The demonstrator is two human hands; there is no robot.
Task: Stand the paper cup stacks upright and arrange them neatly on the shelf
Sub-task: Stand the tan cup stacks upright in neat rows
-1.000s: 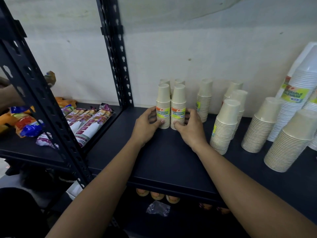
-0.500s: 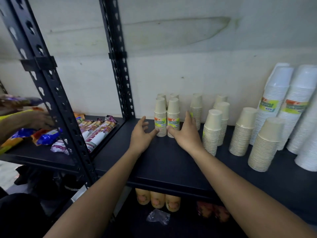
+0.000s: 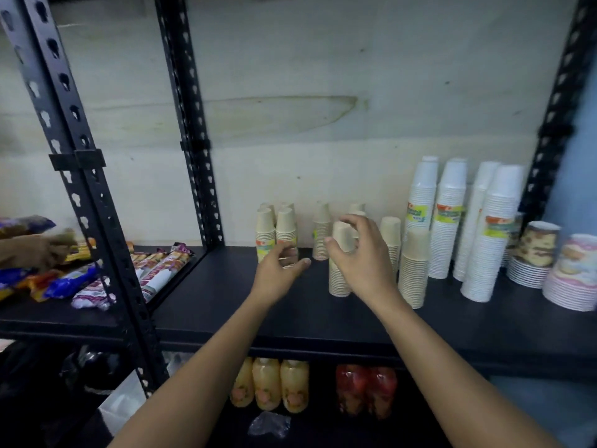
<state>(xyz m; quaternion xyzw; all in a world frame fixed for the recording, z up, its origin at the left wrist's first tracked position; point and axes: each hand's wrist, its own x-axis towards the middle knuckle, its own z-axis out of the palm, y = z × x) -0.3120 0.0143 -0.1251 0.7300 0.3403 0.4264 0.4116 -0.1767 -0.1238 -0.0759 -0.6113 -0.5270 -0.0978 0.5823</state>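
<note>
Several beige paper cup stacks stand upside down on the black shelf (image 3: 226,305). Two small labelled stacks (image 3: 274,234) stand side by side at the back left, with more behind them. My left hand (image 3: 279,270) hovers just in front of them, fingers loosely curled, holding nothing. My right hand (image 3: 361,253) is raised with spread fingers in front of a taller beige stack (image 3: 339,276), partly hiding it; I cannot tell if it touches. Another beige stack (image 3: 413,270) stands to its right. Tall white cup stacks (image 3: 449,221) stand further right.
Patterned paper bowls (image 3: 533,253) and plates (image 3: 571,279) sit at the far right. A black slotted upright (image 3: 90,202) divides off the left shelf, where snack packets (image 3: 155,270) lie and another person's hand (image 3: 32,250) reaches. Bottled drinks (image 3: 268,386) stand on the shelf below.
Both hands have let go of the two small labelled stacks and lifted off the shelf. My right hand has moved right, up in front of the taller beige stack. The view has pulled back.
</note>
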